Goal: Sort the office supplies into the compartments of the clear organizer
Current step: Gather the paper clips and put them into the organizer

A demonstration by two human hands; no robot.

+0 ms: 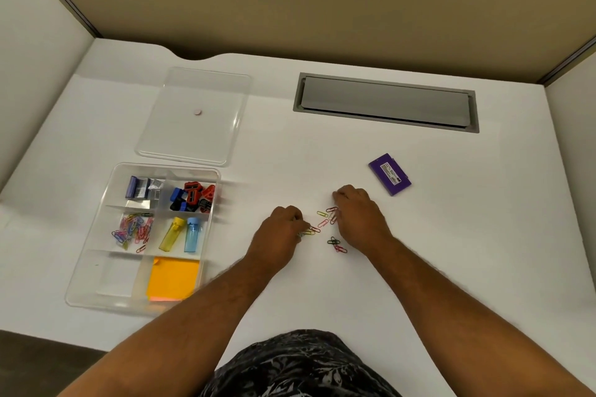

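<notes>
Paper clips (327,222) loose mid-desk, left hand (283,226) pinching some, right hand (358,213) curled over others, organizer (213,190) well left.

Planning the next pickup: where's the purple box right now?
The purple box lies on the white desk, right of centre, just beyond the right hand, below the grey cable hatch.

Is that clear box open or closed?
Open: the clear organizer has no cover; its lid lies flat on the desk behind it.

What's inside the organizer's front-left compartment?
The front-left compartment of the organizer looks empty through clear plastic. The sticky notes are in the one beside it. Glare hides some of the floor.
</notes>
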